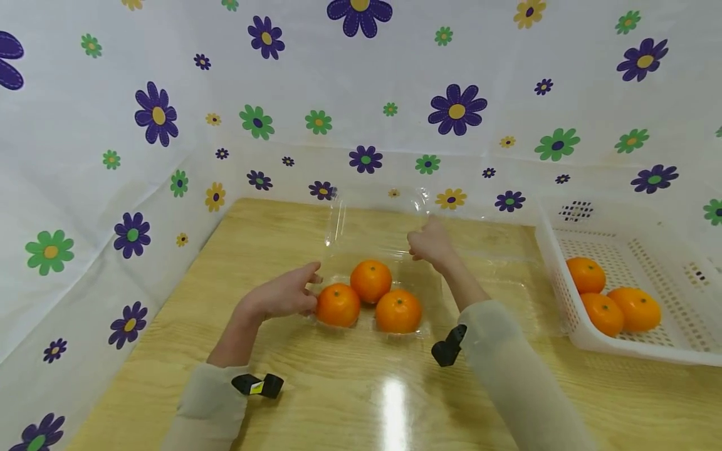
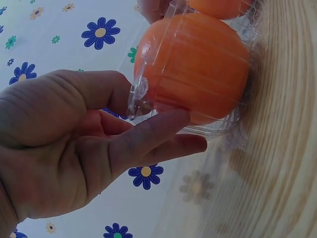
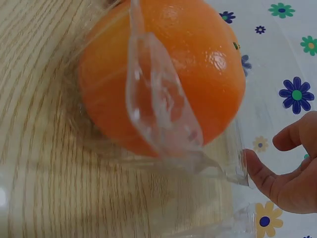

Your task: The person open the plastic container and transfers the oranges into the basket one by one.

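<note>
A clear plastic clamshell box (image 1: 429, 316) lies on the table with its lid (image 1: 372, 228) tilted up at the back. Three oranges (image 1: 370, 282) sit in its base. At the base's left side, my left hand (image 1: 287, 291) holds the rim (image 2: 141, 94) between thumb and fingers, beside the left orange (image 2: 198, 69). Farther back, my right hand (image 1: 431, 243) is at the lid's right edge. In the right wrist view one fingertip touches the clear edge (image 3: 241, 166), with a gap between that finger and the one above.
A white perforated plastic basket (image 1: 570, 332) stands at the right, with three oranges (image 1: 634, 309) in its left part. Between it and the box lies more clear plastic packaging (image 1: 507, 300), faintly visible. Flower-printed white cloth (image 1: 338, 75) hangs behind and at the left of the wooden table (image 1: 316, 401).
</note>
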`<act>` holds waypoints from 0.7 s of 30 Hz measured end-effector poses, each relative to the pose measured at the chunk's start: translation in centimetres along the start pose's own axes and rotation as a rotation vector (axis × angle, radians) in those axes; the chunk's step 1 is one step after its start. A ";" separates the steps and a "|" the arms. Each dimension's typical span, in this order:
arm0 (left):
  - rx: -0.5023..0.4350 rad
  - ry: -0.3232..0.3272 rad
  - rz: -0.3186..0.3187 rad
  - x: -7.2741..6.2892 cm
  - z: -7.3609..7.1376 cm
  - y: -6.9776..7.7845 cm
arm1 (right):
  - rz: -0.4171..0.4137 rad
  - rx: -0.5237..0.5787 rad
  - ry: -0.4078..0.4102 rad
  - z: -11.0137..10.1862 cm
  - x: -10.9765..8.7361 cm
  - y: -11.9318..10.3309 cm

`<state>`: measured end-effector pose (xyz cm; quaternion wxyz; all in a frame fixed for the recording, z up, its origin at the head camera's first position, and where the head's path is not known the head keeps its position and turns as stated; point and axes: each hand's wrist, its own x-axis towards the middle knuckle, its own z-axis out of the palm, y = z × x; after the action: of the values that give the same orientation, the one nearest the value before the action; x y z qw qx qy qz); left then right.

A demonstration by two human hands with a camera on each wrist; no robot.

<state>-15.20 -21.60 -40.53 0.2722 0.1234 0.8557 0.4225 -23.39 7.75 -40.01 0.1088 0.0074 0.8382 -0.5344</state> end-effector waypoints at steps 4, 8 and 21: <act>-0.002 -0.003 0.020 -0.2 0.1 -0.3 | -0.007 -0.048 0.011 0.5 0.2 -0.1; -0.005 -0.008 0.032 -0.1 0.1 -0.3 | 0.005 -0.071 0.002 0.4 0.7 0.0; 0.059 -0.006 0.061 -0.1 0.0 0.1 | 0.080 -0.238 -0.026 0.4 2.5 0.5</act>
<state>-15.10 -21.59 -40.39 0.2581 0.1584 0.8628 0.4049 -25.69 7.30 -41.09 0.1411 0.0210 0.8933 -0.4263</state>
